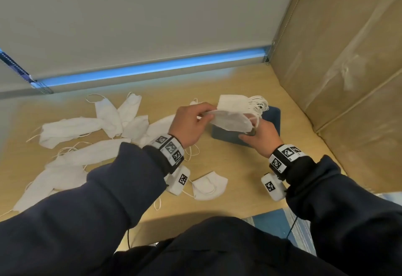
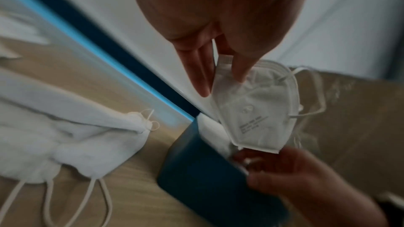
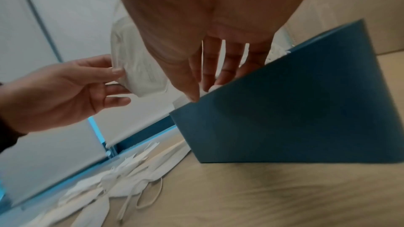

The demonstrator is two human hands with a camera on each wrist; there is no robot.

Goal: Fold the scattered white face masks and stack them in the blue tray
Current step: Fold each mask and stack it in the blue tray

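Observation:
My left hand (image 1: 206, 113) pinches one end of a folded white mask (image 1: 230, 122) and holds it in the air over the blue tray (image 1: 273, 119). The left wrist view shows thumb and fingers on the mask (image 2: 258, 110), which hangs above the tray (image 2: 196, 179). My right hand (image 1: 253, 131) is at the mask's other end, at the tray's near rim (image 3: 295, 110). Its fingers (image 3: 227, 68) reach over the rim, and the mask's ear loop runs into its thumb and forefinger. A stack of folded masks (image 1: 232, 102) stands in the tray.
Several unfolded masks (image 1: 97, 127) lie scattered on the wooden table (image 1: 239, 167) to the left. One more mask (image 1: 208, 186) lies near the front under my left wrist. A cardboard wall (image 1: 348, 80) rises on the right, close to the tray. A grey blind (image 1: 152, 14) closes the back.

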